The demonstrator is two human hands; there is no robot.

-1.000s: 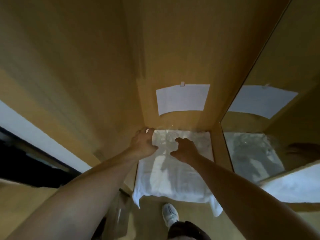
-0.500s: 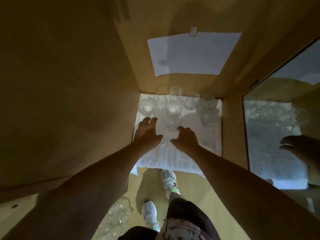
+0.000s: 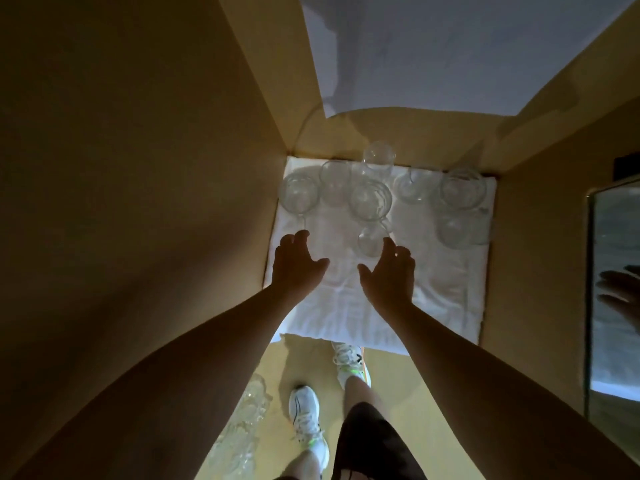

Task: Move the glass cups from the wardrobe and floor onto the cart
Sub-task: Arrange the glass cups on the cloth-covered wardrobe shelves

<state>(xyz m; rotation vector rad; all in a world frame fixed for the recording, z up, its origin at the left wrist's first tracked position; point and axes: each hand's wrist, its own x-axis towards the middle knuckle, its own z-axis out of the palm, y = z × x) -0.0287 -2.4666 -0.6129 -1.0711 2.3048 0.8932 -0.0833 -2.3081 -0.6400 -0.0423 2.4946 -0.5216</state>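
Observation:
Several clear glass cups (image 3: 370, 199) stand on a white towel (image 3: 433, 271) inside the wooden wardrobe, crowded along its back wall. A small glass (image 3: 370, 239) stands nearest, just beyond my right hand (image 3: 389, 275), whose fingers are spread and hold nothing. My left hand (image 3: 294, 259) hovers over the towel's left side, fingers loosely spread, short of a large glass (image 3: 299, 195). More glass cups (image 3: 247, 420) sit on the floor at lower left. The cart is out of view.
The wardrobe's wooden side wall (image 3: 138, 168) is close on the left. A mirror panel (image 3: 613, 289) on the right reflects a hand. A white sheet of paper (image 3: 467, 46) hangs on the back wall. My feet in white trainers (image 3: 306, 420) stand on the wooden floor.
The view has dropped and come closer, so the glasses are plainly seen. Both hands have opened their fingers and spread slightly apart over the towel.

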